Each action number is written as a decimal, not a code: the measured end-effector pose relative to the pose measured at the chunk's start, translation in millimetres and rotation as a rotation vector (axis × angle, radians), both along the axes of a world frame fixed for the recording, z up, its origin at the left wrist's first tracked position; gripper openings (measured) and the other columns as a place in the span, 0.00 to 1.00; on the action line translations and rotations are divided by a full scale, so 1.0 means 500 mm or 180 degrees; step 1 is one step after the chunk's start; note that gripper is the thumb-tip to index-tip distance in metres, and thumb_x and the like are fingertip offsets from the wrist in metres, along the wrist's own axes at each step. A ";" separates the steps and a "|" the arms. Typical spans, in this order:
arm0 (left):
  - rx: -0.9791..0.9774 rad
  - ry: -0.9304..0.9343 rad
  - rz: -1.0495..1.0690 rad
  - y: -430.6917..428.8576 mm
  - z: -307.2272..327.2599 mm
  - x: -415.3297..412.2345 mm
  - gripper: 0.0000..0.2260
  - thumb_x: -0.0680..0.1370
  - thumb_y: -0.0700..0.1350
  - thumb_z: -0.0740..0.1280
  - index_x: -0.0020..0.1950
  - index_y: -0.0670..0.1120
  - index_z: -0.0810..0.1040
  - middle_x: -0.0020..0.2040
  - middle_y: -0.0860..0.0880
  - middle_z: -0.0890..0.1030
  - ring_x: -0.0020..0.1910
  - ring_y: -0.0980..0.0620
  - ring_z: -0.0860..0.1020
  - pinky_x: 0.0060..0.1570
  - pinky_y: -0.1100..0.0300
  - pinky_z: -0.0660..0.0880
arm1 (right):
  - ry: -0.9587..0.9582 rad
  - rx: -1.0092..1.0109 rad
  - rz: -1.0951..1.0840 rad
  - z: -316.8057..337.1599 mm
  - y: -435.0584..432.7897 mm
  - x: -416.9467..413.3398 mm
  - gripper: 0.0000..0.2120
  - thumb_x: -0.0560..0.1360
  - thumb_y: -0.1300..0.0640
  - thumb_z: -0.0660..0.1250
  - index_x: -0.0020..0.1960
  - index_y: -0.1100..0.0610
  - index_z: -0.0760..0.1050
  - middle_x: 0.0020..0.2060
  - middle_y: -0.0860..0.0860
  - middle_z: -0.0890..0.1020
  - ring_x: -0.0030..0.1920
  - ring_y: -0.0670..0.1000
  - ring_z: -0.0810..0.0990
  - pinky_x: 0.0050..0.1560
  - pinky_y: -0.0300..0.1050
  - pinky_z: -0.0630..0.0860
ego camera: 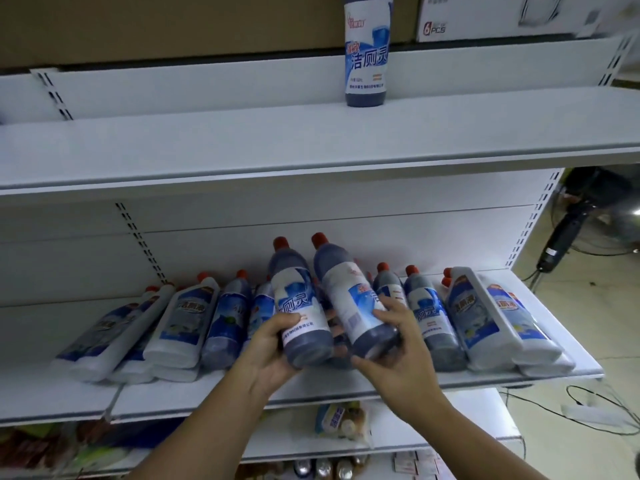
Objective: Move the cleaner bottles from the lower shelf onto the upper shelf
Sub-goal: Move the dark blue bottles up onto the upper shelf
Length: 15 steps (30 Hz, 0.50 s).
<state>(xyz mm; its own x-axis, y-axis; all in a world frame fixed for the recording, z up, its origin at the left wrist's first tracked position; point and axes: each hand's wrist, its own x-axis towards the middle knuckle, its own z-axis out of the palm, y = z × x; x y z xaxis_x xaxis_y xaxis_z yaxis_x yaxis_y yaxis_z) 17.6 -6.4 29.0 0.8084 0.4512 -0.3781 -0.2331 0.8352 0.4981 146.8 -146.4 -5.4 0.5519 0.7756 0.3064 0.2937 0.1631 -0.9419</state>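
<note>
Left hand (268, 344) and right hand (398, 348) each grip a red-capped dark blue plastic cleaner bottle (301, 306), (353, 299); a matching bottle (366, 53) stands at one o'clock on the white metal upper shelf (207, 147).

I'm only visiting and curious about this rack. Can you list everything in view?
upper shelf: 1, white, mid-picture
lower shelf: 1, white, below it
upright bottle: 1, blue, standing on upper shelf
left held bottle: 1, dark blue, red cap, over lower shelf
right held bottle: 1, same colours, beside it
lying blue bottles: at least 4, red caps, lower shelf
white bottles: several, stacked at both ends of lower shelf
brown box: 1, top left
white box: 1, top right
fan: 1, black, behind rack, right
packets: several, mixed colours, bottom shelf
left hand: grips left held bottle
right hand: grips right held bottle
</note>
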 end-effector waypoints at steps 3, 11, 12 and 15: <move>0.0286 -0.0131 -0.0084 -0.009 0.015 -0.018 0.39 0.41 0.30 0.80 0.51 0.35 0.78 0.45 0.36 0.84 0.42 0.39 0.84 0.39 0.43 0.81 | -0.0203 0.0029 0.0158 0.001 -0.009 -0.038 0.26 0.61 0.53 0.74 0.53 0.36 0.67 0.66 0.38 0.63 0.67 0.39 0.65 0.61 0.35 0.72; 0.0964 0.0514 -0.0472 -0.033 0.032 -0.082 0.22 0.59 0.28 0.66 0.53 0.39 0.76 0.41 0.41 0.85 0.38 0.44 0.84 0.37 0.51 0.82 | 0.2104 -0.0492 0.0837 0.046 -0.024 -0.054 0.25 0.68 0.56 0.74 0.60 0.47 0.68 0.61 0.54 0.75 0.58 0.58 0.79 0.51 0.52 0.80; 0.0999 0.0556 -0.0572 -0.040 0.040 -0.086 0.22 0.61 0.28 0.65 0.54 0.39 0.75 0.41 0.41 0.85 0.38 0.44 0.84 0.36 0.51 0.82 | 0.2629 -0.0528 0.1136 0.049 -0.028 -0.049 0.36 0.60 0.58 0.80 0.64 0.51 0.68 0.61 0.57 0.77 0.56 0.59 0.80 0.50 0.54 0.81; 0.1257 0.0615 -0.0903 -0.060 0.051 -0.089 0.25 0.64 0.24 0.68 0.59 0.39 0.73 0.45 0.39 0.84 0.42 0.43 0.84 0.37 0.50 0.82 | 0.3170 -0.0709 0.1575 0.062 -0.050 -0.047 0.41 0.46 0.61 0.83 0.58 0.63 0.75 0.53 0.62 0.82 0.47 0.58 0.84 0.42 0.50 0.82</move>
